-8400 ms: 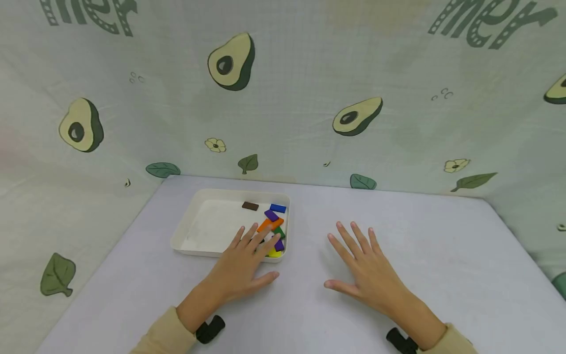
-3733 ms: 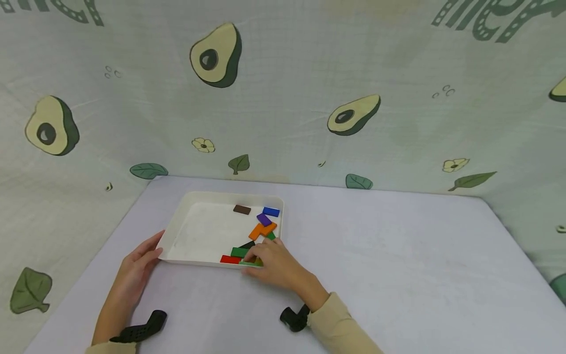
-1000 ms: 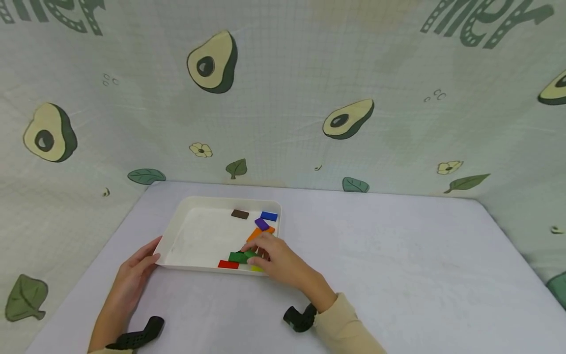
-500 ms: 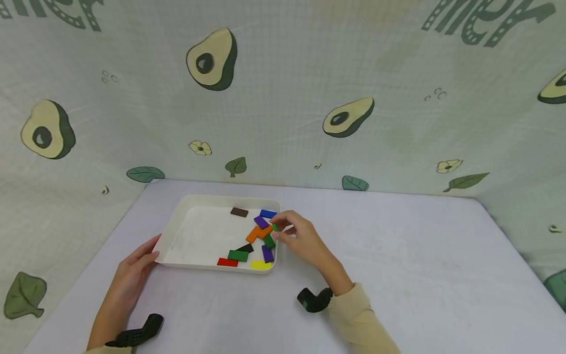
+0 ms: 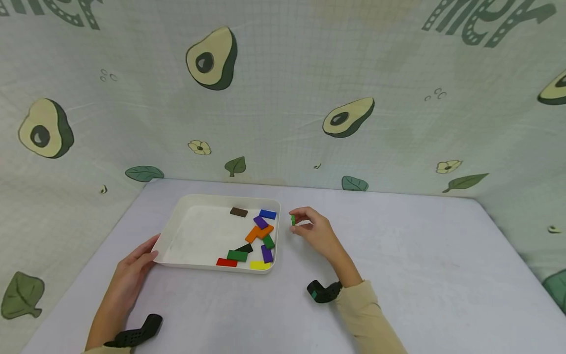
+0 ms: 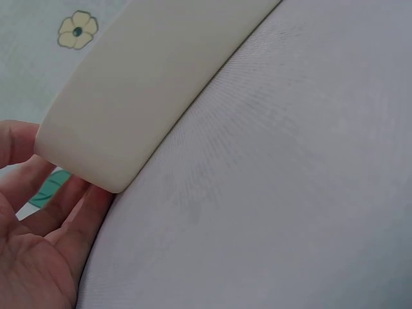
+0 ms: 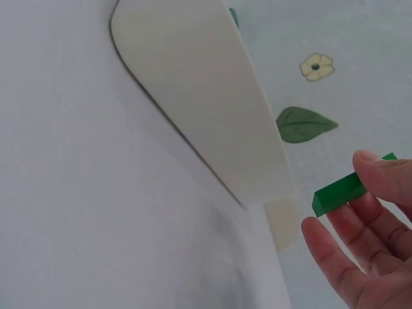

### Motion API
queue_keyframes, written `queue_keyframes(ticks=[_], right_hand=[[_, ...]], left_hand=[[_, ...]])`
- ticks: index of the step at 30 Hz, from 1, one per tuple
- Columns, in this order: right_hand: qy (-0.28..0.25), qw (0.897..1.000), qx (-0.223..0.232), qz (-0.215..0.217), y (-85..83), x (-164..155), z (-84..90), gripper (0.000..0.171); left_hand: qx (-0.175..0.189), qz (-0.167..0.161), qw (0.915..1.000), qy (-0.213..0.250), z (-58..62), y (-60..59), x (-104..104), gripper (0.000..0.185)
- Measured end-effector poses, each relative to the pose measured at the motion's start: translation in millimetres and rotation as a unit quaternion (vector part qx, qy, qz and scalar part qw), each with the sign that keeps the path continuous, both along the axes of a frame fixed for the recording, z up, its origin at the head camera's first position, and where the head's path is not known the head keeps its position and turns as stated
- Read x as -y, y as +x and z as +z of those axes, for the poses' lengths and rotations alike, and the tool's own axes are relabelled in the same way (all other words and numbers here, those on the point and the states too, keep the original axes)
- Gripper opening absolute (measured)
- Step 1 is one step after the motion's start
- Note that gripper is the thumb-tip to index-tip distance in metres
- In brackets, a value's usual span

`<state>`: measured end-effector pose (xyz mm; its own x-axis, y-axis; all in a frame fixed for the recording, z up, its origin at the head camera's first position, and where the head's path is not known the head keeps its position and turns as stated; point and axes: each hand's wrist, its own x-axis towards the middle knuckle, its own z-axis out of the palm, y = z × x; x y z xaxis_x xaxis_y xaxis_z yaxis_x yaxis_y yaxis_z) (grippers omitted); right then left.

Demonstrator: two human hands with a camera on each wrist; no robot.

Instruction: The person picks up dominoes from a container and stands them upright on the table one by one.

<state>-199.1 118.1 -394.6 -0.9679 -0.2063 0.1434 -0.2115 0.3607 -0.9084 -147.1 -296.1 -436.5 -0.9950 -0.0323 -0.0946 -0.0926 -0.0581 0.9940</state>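
Observation:
A white tray sits on the table and holds several coloured flat blocks: brown, blue, orange, red, yellow and others. My right hand hovers just right of the tray and pinches a small green block between thumb and fingers; the right wrist view shows that green block beside the tray wall. My left hand rests with straight fingers against the tray's near left corner.
The table is covered in pale lilac cloth. Avocado-print fabric walls in the back and both sides. Black wrist mounts sit at each forearm.
My right hand has lifted a green block out of the tray and moved it right, over the table beside the tray. The left hand stays at the tray's corner.

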Motion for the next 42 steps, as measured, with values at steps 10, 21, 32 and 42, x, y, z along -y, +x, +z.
queue_keyframes(ticks=[10, 21, 32, 42], right_hand=[[-0.009, 0.998, 0.041, -0.048, -9.7, -11, -20.9, 0.031], [-0.028, 0.991, 0.057, -0.116, -15.2, -14, -28.8, 0.032], [-0.001, 0.985, 0.045, -0.167, -22.9, 3, -29.8, 0.029], [0.019, 0.984, 0.018, -0.176, -18.6, 3, -32.0, 0.03]], left_hand=[[-0.013, -0.006, 0.9999, 0.002, -1.9, 1.0, 0, 0.058], [-0.022, -0.002, 0.9997, -0.004, -0.6, 3.3, -1, 0.055], [-0.026, -0.003, 0.9996, -0.004, 1.4, 3.4, 2, 0.055], [-0.016, -0.004, 0.9999, -0.003, -2.3, 0.2, 0, 0.055]])
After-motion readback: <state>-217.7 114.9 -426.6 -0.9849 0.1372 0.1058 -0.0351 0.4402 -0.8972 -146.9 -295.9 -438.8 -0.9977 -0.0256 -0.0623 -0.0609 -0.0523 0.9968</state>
